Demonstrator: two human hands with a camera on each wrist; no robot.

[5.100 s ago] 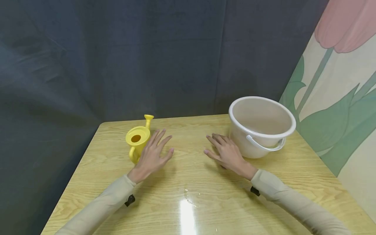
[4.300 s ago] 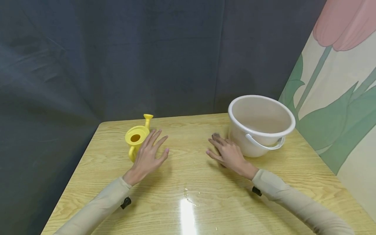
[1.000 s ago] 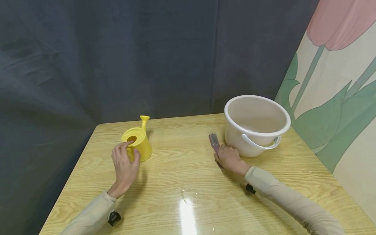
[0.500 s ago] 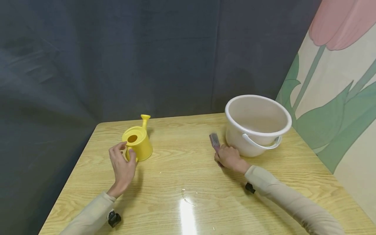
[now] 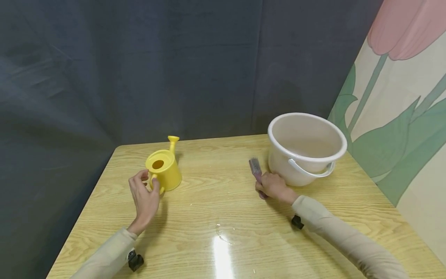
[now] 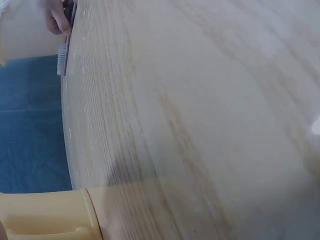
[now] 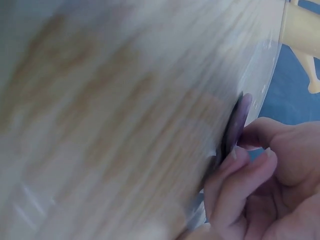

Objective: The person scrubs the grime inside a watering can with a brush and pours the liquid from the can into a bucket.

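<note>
A yellow watering can [image 5: 168,172] stands upright at the table's left, its spout pointing away. My left hand [image 5: 144,197] is at its handle, thumb against it and fingers bent round its other side. In the left wrist view, the can's pale side [image 6: 45,210] fills the bottom left corner. My right hand [image 5: 275,188] holds a small purple-handled brush [image 5: 256,168], its grey bristle end pointing away from me, low over the table beside the bucket. Right wrist view: bent fingers [image 7: 245,190] and thumb hold the purple handle [image 7: 237,122]; the bristles are hidden there.
A white bucket [image 5: 289,170] with its handle hanging down stands at the back right, close to my right hand. Wet marks [image 5: 223,234] show on the wooden table [image 5: 209,193]. A dark curtain [image 5: 191,77] hangs behind, and a painted wall [image 5: 411,128] lies right.
The left hand has moved from the can's right side to its handle, and the can has turned slightly. The right hand's fingers, earlier spread over the brush, have curled round its handle.
</note>
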